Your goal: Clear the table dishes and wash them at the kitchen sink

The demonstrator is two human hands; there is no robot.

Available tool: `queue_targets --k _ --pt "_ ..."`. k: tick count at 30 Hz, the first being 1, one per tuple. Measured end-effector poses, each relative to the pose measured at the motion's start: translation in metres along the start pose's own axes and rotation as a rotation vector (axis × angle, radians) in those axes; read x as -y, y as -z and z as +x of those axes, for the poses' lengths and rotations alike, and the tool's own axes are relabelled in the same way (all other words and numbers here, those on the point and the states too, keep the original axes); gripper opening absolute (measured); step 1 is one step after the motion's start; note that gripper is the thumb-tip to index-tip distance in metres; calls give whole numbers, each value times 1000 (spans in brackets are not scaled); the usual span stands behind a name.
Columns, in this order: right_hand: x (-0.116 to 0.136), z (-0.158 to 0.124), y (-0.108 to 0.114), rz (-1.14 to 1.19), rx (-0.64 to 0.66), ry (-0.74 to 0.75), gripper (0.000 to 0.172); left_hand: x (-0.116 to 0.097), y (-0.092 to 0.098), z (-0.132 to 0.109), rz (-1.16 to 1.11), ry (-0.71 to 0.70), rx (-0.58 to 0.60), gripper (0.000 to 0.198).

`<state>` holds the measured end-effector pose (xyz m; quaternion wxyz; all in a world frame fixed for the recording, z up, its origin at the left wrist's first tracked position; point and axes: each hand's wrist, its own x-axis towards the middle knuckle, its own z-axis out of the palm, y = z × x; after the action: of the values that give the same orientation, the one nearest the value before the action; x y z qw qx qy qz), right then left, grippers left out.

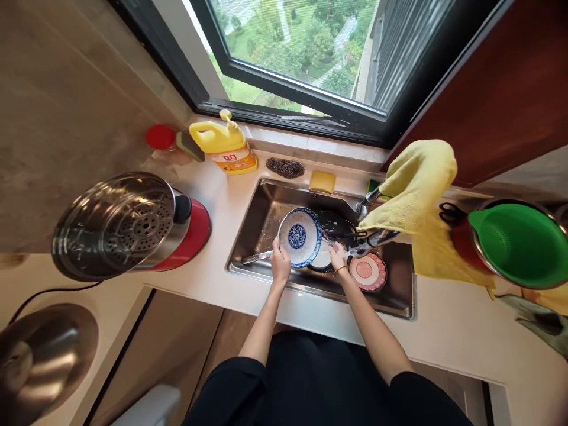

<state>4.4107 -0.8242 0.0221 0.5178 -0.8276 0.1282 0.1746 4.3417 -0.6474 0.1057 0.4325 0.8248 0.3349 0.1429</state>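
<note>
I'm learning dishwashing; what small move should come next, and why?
Perhaps shift the blue-and-white bowl right, toward the faucet spout: the left hand holds its rim, and the bowl sits left of the spout, with the right hand between.

Left hand (281, 263) holding blue-patterned bowl (298, 235), right hand (338, 256) nearby, metal sink (400, 269)
</note>
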Motion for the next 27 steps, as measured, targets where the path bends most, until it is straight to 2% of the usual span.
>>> queue_targets --k 2,3,5,8,11,13,15,18,22,23,25,27 --pt "21 6 -21 51 -62 -36 53 4 12 9 -45 -6 -24 44" --pt "37 11 -32 43 -81 -6 57 7 19 15 -77 -4 -27 45" --pt "76 30 -51 -52 -123 152 64 13 32 32 -131 19 -18 45" --pt "139 79 -71 -287 -233 351 72 25 50 61 -148 70 14 45" --pt "179 131 -80 -486 -285 303 82 36 63 85 -97 106 66 44" --pt "190 153 -84 -575 -275 251 84 42 69 97 -58 109 101 44" --pt "194 163 -86 -636 -280 234 82 46 72 105 -37 98 133 44" --pt "205 162 -91 -664 -290 242 81 50 73 115 -35 87 179 42" --pt "231 152 -103 -590 -274 393 78 53 73 124 -16 116 204 39" --pt "232 148 -105 -535 -298 389 75 54 72 125 -3 120 204 39" --pt "223 138 -103 -356 -384 289 69 54 70 127 11 114 211 38" --pt "194 117 -94 -107 -422 152 62 54 65 126 -2 106 241 36"
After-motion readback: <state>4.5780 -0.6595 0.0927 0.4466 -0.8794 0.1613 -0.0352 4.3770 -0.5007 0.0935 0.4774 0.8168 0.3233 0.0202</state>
